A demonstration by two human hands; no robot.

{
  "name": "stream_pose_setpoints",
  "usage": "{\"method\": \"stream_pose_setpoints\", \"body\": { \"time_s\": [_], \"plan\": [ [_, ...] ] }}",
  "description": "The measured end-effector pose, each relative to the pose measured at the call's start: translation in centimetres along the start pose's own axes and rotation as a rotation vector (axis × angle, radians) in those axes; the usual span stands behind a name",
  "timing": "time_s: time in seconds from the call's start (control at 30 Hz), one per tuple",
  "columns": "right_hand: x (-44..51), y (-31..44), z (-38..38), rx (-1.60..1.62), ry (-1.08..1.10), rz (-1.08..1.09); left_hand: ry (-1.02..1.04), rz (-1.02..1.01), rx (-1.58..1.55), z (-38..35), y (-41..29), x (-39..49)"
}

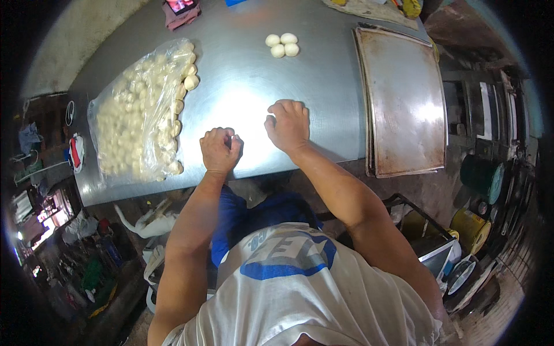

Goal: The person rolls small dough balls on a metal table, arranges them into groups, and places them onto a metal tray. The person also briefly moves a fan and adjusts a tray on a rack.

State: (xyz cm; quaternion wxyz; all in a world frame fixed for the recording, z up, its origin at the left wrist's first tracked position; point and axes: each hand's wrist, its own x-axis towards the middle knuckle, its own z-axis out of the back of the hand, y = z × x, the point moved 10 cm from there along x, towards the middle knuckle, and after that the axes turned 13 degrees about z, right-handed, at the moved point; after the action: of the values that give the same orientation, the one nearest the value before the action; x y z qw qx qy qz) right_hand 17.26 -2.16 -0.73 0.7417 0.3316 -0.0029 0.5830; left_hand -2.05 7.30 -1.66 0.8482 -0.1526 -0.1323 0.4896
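Note:
My left hand (220, 148) rests curled on the metal tabletop (242, 82), near its front edge. To its right and a little farther in, my right hand (288, 123) is cupped palm down on the same surface; whether either hand covers something cannot be seen. Beyond my right hand, several smooth white dough balls (282, 45) sit close together. Left of my left hand lies a clear plastic sheet or bag (152, 99) over many pale dough balls (125, 125), some of which show uncovered along its right side, such as one dough ball (191, 82).
Stacked metal baking trays (407, 99) lie at the table's right end. A pink cloth (184, 18) with a lit screen on it is at the far left edge, and a stained cloth (376, 14) at the far right. A white cat (151, 225) is below the front edge.

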Motion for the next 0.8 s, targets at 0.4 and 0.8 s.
{"method": "stream_pose_setpoints", "body": {
  "time_s": [0.4, 0.8],
  "plan": [
    [-0.5, -0.2, 0.8, 0.06, -0.079, 0.072, 0.004, 0.061, 0.022, -1.0, 1.2, 0.1],
    [-1.8, 3.1, -1.1, 0.029, 0.425, 0.329, 0.005, -0.089, 0.008, 0.0, -1.1, 1.9]
  ]
}}
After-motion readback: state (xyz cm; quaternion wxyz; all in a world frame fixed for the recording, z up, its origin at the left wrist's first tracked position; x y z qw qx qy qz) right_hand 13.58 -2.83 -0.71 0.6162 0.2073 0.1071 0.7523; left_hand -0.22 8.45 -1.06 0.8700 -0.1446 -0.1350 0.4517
